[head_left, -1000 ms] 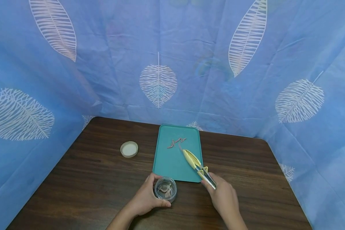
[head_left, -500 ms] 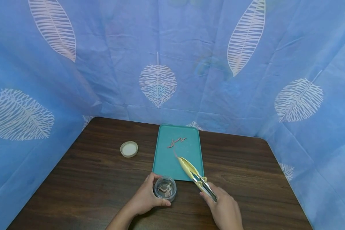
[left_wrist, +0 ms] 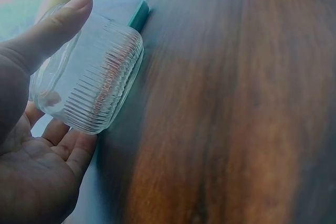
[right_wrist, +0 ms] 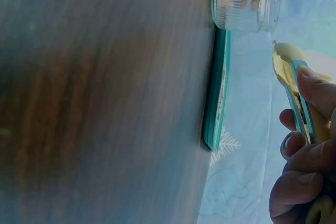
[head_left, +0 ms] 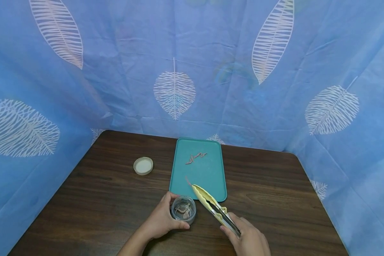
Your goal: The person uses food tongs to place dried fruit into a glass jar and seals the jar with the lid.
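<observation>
My left hand (head_left: 161, 221) grips a small clear glass jar (head_left: 193, 215), thumb on the near side and fingers behind it. Its wall is ribbed in the left wrist view, and pale pinkish worm-like strands (head_left: 186, 212) lie inside. My right hand (head_left: 249, 239) holds yellow-headed metal tongs (head_left: 202, 198) by their handles. From the tongs' tips sticks out a thin pink worm-like strand (head_left: 188, 181), just right of and beyond the jar's rim in the head view. Similar pink strands (head_left: 190, 160) lie on the far half of a teal tray (head_left: 208, 174).
A round lid (head_left: 143, 166) with a white inside lies left of the tray on the dark wooden table (head_left: 108, 206). Blue cloth (head_left: 131, 89) with white leaf prints hangs behind the table and along its sides.
My right hand has drawn the tongs back and left from over the tray toward the jar, carrying the pink strand away from the others. My left hand and the jar stay put.
</observation>
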